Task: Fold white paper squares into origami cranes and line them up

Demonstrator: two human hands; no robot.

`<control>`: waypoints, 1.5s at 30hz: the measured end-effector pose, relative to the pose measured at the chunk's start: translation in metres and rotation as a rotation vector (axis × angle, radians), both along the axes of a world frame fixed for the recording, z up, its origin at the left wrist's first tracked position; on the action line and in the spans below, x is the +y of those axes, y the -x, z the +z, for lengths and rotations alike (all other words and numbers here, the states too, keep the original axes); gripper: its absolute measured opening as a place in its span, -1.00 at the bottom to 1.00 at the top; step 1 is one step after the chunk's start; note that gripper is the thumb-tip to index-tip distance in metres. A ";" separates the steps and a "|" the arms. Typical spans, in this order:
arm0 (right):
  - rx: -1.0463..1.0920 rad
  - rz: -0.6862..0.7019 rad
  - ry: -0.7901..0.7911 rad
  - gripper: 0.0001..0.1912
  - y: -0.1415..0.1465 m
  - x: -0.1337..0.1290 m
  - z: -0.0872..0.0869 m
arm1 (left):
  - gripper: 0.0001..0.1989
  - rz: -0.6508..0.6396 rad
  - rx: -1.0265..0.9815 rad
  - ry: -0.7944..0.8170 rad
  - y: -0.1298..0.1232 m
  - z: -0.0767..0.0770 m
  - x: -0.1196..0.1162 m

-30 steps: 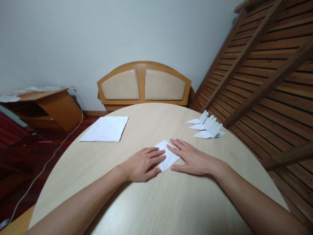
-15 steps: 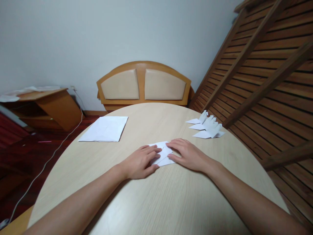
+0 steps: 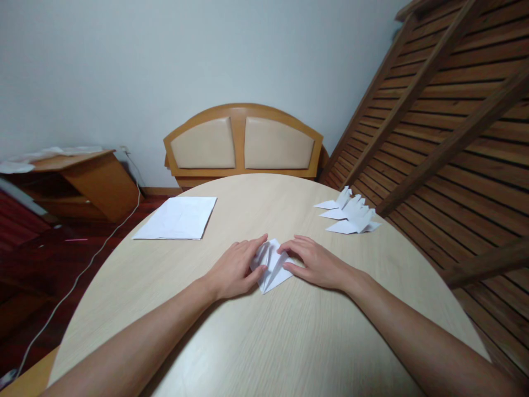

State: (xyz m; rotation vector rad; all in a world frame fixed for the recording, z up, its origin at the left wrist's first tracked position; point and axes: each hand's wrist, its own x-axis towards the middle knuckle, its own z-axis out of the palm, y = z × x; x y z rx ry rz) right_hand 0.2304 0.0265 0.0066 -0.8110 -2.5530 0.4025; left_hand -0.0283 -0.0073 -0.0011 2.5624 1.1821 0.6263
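A small folded sheet of white paper (image 3: 273, 269) lies on the table in front of me, one pointed corner toward me and its flaps partly raised. My left hand (image 3: 236, 269) holds its left side, with the thumb on the near flap and the index finger along the far edge. On the right side, my right hand (image 3: 314, 261) grips the paper between bent fingers and thumb. The fingertips of both hands touch the paper; my left hand covers its left edge.
A stack of white paper sheets (image 3: 177, 218) lies at the table's left. Several folded paper birds (image 3: 351, 212) stand in a row at the right. Beyond the round table (image 3: 256, 342) are a padded headboard (image 3: 238, 138) and a slatted wooden panel (image 3: 438, 121). A white cable (image 3: 93, 253) runs along the floor.
The paper has turned and its flaps have lifted, with a corner now pointing toward me. My left hand has shifted from lying flat over it to gripping its left side. My right hand has barely moved.
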 end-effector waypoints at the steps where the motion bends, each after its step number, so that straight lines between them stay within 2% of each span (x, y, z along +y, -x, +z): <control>1: 0.001 -0.008 0.014 -0.75 0.000 -0.001 0.002 | -0.33 0.007 -0.007 0.008 0.000 -0.001 0.000; 8: 0.043 -0.081 0.110 -0.85 0.004 -0.006 0.006 | -0.39 0.089 -0.134 0.040 -0.002 -0.006 0.002; 15: 0.083 -0.084 0.136 -0.84 0.005 -0.006 0.004 | -0.45 0.037 -0.171 0.079 0.001 -0.009 0.003; 22: 0.060 -0.106 0.132 -0.81 0.007 -0.007 0.004 | -0.40 0.034 -0.148 0.018 0.002 -0.011 0.005; 26: 0.048 -0.074 0.134 -0.81 0.006 -0.006 0.005 | -0.56 0.013 -0.127 -0.040 0.001 -0.006 0.005; 30: 0.046 -0.016 0.153 -0.81 0.001 -0.006 0.005 | -0.72 0.032 -0.112 -0.012 0.001 -0.003 0.004; 37: 0.003 0.063 0.089 -0.60 -0.003 -0.004 0.002 | -0.85 0.142 -0.094 0.006 0.002 -0.003 0.004; 45: -0.069 -0.024 -0.005 -0.64 -0.001 -0.003 0.001 | -0.85 0.183 -0.071 0.013 0.001 0.000 0.002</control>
